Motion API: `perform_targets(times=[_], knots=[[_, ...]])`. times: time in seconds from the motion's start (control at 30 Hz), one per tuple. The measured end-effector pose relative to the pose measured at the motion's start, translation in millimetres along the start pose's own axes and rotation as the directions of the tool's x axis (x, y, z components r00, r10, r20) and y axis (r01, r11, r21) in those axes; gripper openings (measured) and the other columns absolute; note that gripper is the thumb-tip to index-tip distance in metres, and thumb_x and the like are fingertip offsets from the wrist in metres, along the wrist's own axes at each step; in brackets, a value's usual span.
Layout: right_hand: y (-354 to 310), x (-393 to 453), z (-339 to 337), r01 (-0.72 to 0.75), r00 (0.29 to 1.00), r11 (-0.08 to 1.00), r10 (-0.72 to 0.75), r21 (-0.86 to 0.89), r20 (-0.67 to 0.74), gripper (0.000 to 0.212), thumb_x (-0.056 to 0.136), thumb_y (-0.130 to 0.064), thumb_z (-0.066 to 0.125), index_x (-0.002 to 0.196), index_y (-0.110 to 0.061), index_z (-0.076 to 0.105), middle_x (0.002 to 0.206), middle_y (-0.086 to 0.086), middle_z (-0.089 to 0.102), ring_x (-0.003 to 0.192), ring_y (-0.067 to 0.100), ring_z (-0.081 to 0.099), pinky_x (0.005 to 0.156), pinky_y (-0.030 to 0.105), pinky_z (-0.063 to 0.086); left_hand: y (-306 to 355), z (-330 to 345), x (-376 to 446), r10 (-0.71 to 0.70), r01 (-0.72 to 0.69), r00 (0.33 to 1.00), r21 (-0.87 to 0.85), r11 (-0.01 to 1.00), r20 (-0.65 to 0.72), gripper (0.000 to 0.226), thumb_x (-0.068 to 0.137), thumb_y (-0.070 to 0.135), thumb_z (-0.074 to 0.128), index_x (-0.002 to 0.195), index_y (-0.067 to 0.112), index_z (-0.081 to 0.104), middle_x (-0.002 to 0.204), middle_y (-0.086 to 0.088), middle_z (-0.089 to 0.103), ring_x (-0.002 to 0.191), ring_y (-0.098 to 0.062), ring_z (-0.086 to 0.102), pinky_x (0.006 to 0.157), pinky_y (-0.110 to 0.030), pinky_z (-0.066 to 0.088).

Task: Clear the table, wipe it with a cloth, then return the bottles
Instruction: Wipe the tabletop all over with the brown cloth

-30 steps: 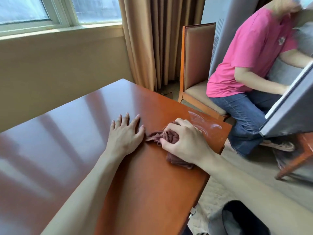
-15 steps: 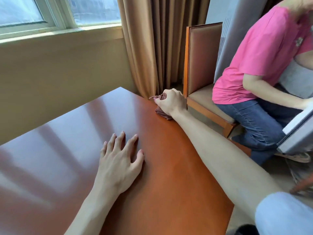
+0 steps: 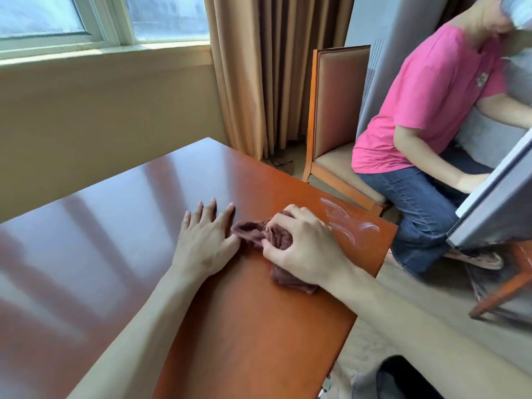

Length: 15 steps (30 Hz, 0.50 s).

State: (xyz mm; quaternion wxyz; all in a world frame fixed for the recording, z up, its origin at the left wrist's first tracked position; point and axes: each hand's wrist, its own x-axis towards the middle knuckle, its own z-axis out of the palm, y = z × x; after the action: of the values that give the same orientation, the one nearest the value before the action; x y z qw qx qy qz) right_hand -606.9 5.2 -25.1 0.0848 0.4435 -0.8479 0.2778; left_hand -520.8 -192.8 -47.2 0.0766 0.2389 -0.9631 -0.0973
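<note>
A glossy reddish-brown wooden table [image 3: 121,226] fills the lower left of the head view. My right hand [image 3: 305,246] grips a bunched brownish-maroon cloth [image 3: 253,230] and presses it on the table near the right edge. My left hand [image 3: 205,240] lies flat on the tabletop with fingers spread, its thumb touching the cloth's left end. Wet streaks [image 3: 345,217] shine on the wood just beyond my right hand. No bottles are in view.
A wooden chair [image 3: 331,110] with a padded back stands past the table's far right corner. A person in a pink shirt [image 3: 426,105] and jeans sits on it, close to the table's right edge. Curtains [image 3: 267,67] and a window [image 3: 86,18] lie behind.
My right hand pushed the cloth out to the table's far corner, then drew it back beside my left hand. My left hand stayed flat on the tabletop.
</note>
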Motion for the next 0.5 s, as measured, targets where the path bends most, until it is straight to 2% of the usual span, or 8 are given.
perform_targets(times=[0.1, 0.17, 0.27, 0.37, 0.5], knots=[[46.7, 73.8, 17.8, -0.142, 0.988, 0.987, 0.137, -0.07, -0.065, 0.028, 0.082, -0.056, 0.066, 0.096, -0.032, 0.068, 0.1, -0.005, 0.059, 0.1, 0.023, 0.058, 0.078, 0.035, 0.048, -1.3, 3.3, 2.5, -0.011, 0.011, 1.0, -0.014, 1.0, -0.021, 0.065, 0.095, 0.062, 0.022, 0.156, 0.039, 0.026, 0.166, -0.004, 0.019, 0.154, -0.026, 0.008, 0.125, -0.044, 0.006], [78.8, 124.2, 29.1, -0.237, 0.968, 0.966, 0.225, -0.101, -0.114, 0.031, 0.081, -0.056, 0.065, 0.096, -0.029, 0.068, 0.1, -0.001, 0.06, 0.101, 0.028, 0.06, 0.074, 0.034, 0.044, -1.2, 4.5, 3.4, -0.013, 0.013, 0.999, -0.018, 1.0, -0.033, 0.068, 0.091, 0.064, 0.02, 0.155, 0.041, 0.027, 0.165, -0.001, 0.021, 0.154, -0.025, 0.008, 0.125, -0.044, 0.007], [106.9, 183.9, 39.0, -0.334, 0.941, 0.938, 0.326, -0.092, -0.094, 0.036, 0.081, -0.059, 0.064, 0.092, -0.026, 0.07, 0.1, 0.002, 0.066, 0.099, 0.031, 0.063, 0.073, 0.033, 0.041, -1.3, 5.0, 4.7, -0.018, 0.017, 0.999, -0.021, 1.0, -0.052, 0.067, 0.089, 0.064, 0.02, 0.152, 0.042, 0.031, 0.162, 0.0, 0.025, 0.153, -0.024, 0.011, 0.124, -0.045, 0.011], [107.4, 200.8, 44.5, -0.329, 0.942, 0.937, 0.318, -0.117, -0.103, 0.038, 0.083, -0.06, 0.063, 0.093, -0.024, 0.07, 0.101, 0.003, 0.065, 0.1, 0.031, 0.062, 0.076, 0.035, 0.043, -0.2, 3.8, 4.5, -0.013, 0.012, 0.998, -0.022, 1.0, -0.056, 0.066, 0.089, 0.063, 0.022, 0.15, 0.042, 0.033, 0.161, 0.0, 0.027, 0.152, -0.025, 0.013, 0.123, -0.046, 0.012], [72.9, 146.0, 36.7, -0.244, 0.966, 0.962, 0.231, -0.125, -0.112, 0.034, 0.085, -0.056, 0.06, 0.096, -0.024, 0.067, 0.1, 0.001, 0.059, 0.102, 0.028, 0.058, 0.082, 0.039, 0.049, 1.2, 0.6, 2.4, -0.012, 0.011, 0.999, -0.012, 1.0, -0.035, 0.069, 0.088, 0.063, 0.018, 0.152, 0.041, 0.031, 0.163, -0.003, 0.024, 0.153, -0.026, 0.011, 0.123, -0.045, 0.01]])
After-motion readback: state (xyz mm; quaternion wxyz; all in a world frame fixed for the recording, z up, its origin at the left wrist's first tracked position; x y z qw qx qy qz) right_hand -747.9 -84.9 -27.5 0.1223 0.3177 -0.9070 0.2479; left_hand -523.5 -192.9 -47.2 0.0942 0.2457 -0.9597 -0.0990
